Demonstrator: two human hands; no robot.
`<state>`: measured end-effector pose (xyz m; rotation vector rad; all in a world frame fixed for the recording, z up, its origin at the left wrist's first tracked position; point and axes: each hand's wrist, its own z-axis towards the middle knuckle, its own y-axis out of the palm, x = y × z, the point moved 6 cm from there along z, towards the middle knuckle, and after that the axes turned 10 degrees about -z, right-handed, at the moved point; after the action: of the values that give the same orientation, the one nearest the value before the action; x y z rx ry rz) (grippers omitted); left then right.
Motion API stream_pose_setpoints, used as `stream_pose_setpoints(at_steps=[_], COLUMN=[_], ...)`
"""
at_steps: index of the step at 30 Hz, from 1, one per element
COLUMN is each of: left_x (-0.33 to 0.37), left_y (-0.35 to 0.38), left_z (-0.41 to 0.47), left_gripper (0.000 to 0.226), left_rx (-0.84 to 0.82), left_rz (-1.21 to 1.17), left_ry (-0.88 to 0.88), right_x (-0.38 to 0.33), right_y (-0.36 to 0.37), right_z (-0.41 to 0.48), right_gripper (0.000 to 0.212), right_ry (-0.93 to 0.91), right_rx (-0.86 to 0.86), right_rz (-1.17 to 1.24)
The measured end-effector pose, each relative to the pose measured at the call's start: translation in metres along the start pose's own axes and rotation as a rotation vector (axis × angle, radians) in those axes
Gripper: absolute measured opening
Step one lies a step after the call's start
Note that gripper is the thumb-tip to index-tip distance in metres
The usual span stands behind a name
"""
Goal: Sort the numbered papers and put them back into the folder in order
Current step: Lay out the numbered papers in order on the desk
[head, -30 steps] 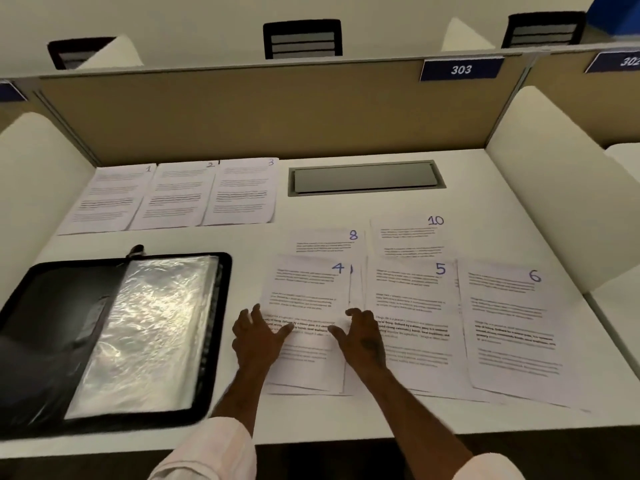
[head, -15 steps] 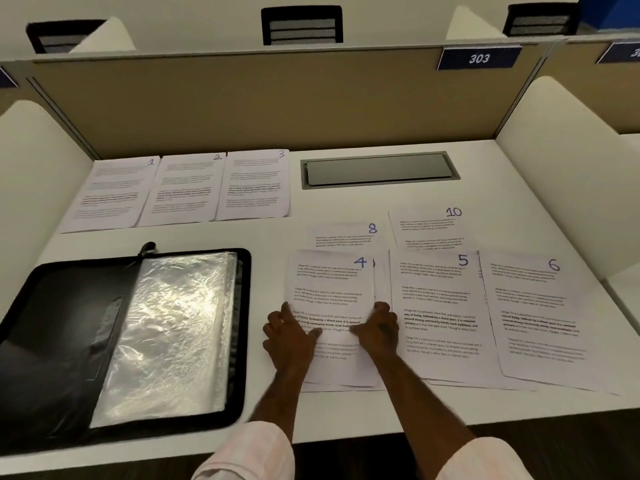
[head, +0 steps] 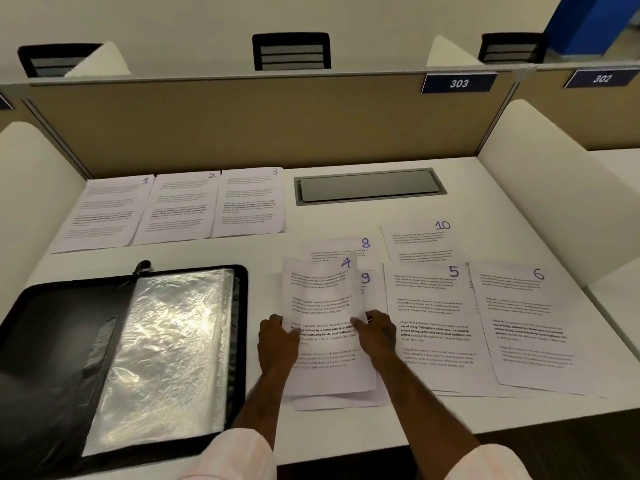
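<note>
My left hand [head: 277, 341]: pinching the left edge of sheet 4 [head: 322, 303], thumb on top.
My right hand [head: 377, 336]: gripping its right edge, fingers curled.
Sheet 4: bowed, its far end raised over sheet 9 [head: 366, 278].
Folder [head: 52, 341]: open just to the left; sheets 1 to 3 [head: 183, 209] lie beyond it.
Risk: held only mid-page, the limp sheet could fold or drag sheet 9 askew.
Change: half a second ago both hands lay on a flat sheet 4; now it is lifted and the 9 shows.
</note>
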<state>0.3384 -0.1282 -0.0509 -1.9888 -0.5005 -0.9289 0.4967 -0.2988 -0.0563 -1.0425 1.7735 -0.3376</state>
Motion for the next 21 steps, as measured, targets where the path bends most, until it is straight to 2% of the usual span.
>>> stream_pose_setpoints(at_steps=[2, 6, 12, 21], left_x=[0.006, 0.025, 0.079, 0.156], left_y=[-0.007, -0.017, -0.023, -0.024], left_z=[0.008, 0.034, 0.076, 0.157], left_gripper=[0.026, 0.019, 0.032, 0.037], left_rx=[-0.004, -0.061, -0.105, -0.030], left_rz=[-0.088, -0.165, -0.153, -0.080], left_ry=[0.030, 0.051, 0.108, 0.117], right_x=[-0.011, -0.038, -0.088, -0.154], right_y=[-0.008, -0.028, -0.065, -0.082], right_z=[0.003, 0.021, 0.066, 0.169], right_gripper=[0.032, 0.028, 0.017, 0.021], right_ry=[-0.041, -0.087, -0.187, -0.244], right_rx=[0.030, 0.057, 0.032, -0.052], right_rz=[0.012, 0.060, 0.072, 0.058])
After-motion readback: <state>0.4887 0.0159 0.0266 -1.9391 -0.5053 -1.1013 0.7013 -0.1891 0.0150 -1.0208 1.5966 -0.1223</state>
